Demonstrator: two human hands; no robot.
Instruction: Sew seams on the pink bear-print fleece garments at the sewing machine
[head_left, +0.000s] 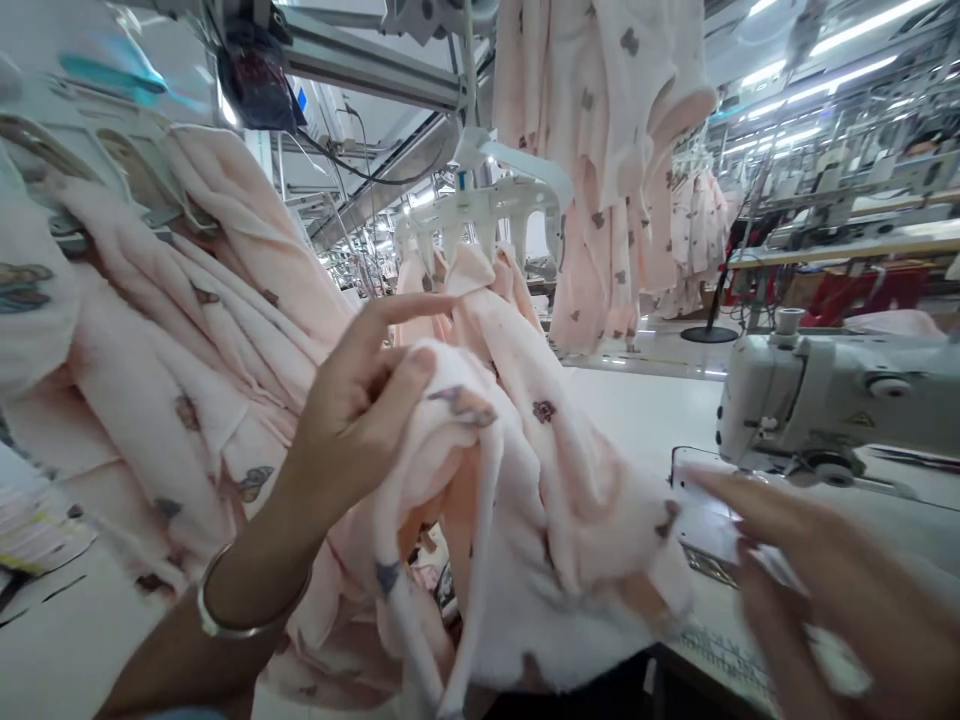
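My left hand (356,420), with a bangle at the wrist, pinches the edge of a fluffy pale pink garment (525,560) between thumb and fingers. Small dark printed motifs dot the cloth, and a narrow band of it hangs in a loop below my fingers. The garment's upper part reaches up toward a pale hanger (487,200); whether it is clipped there I cannot tell. Blurred by motion, my right hand (825,590) is to the right of the cloth, in front of the sewing machine (840,400). Its fingers look stretched and apart, with nothing visible in them.
More pink garments (187,350) hang from clips at the left, close to my left arm. Others (600,150) hang higher up behind. A white worktable (630,400) carries the machine. Farther back at the right stand a round-based pole (709,333) and other workstations.
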